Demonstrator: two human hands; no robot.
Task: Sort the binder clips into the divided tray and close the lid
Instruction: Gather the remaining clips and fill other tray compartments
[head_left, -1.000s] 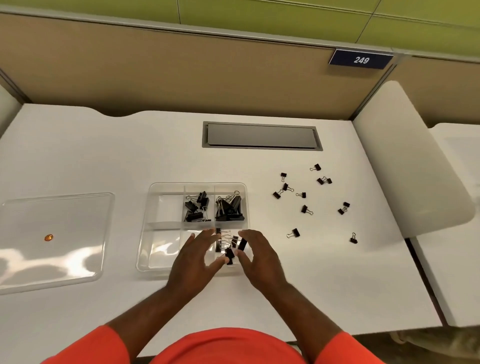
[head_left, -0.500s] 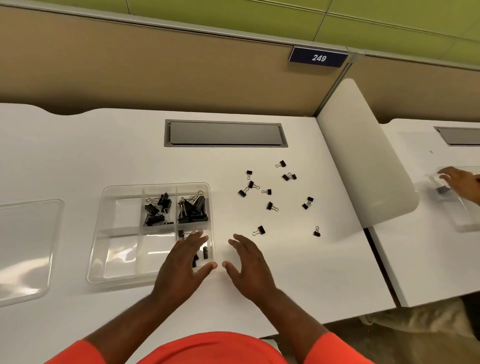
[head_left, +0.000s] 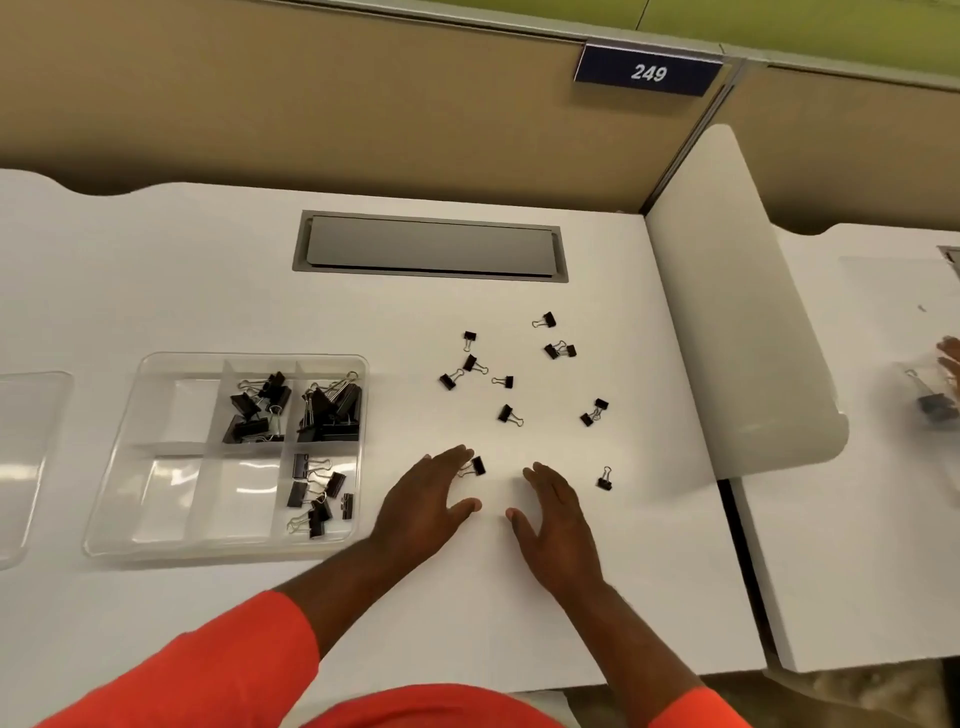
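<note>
Black binder clip (head_left: 476, 466) at left hand (head_left: 426, 503) fingertips, right hand (head_left: 556, 512) empty

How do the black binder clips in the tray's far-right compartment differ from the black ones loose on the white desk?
The far-right compartment clips are clearly bigger and heaped together inside the clear divided tray. The loose desk clips are small, scattered mostly singly on the white desk, unsorted. Both are black with silver wire handles.

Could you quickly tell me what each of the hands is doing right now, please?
Left hand: open, flat, holding nothing; fingertips beside a loose binder clip.
Right hand: open, flat on the table, holding nothing.
</note>
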